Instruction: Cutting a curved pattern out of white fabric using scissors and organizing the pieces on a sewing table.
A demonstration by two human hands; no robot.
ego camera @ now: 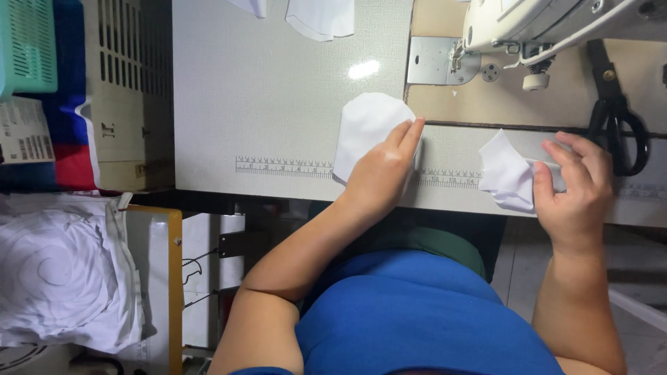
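Left hand (379, 173) flat, fingers together, pinning white fabric piece (368, 128) on surface (278, 104). Right hand (573, 187), at 3 o'clock, fingers clamped on folded white piece (507, 173). Could slide off edge under uneven pressure; could snag near scissors (618, 125).

Your left hand (383, 170) covers the near right part of the flat, rounded white fabric piece (365, 125), so its edge there cannot be checked. Your right hand (573, 187) hides the right side of the crumpled white fabric piece (507, 173); how far it runs under your fingers cannot be told. The white sewing machine (542, 24) is cut off by the far edge, its needle too small to make out. Two white fabric pieces (321, 17) at the far edge are cropped. The printed ruler strip (285, 167) along the near table edge is partly covered by your hand.
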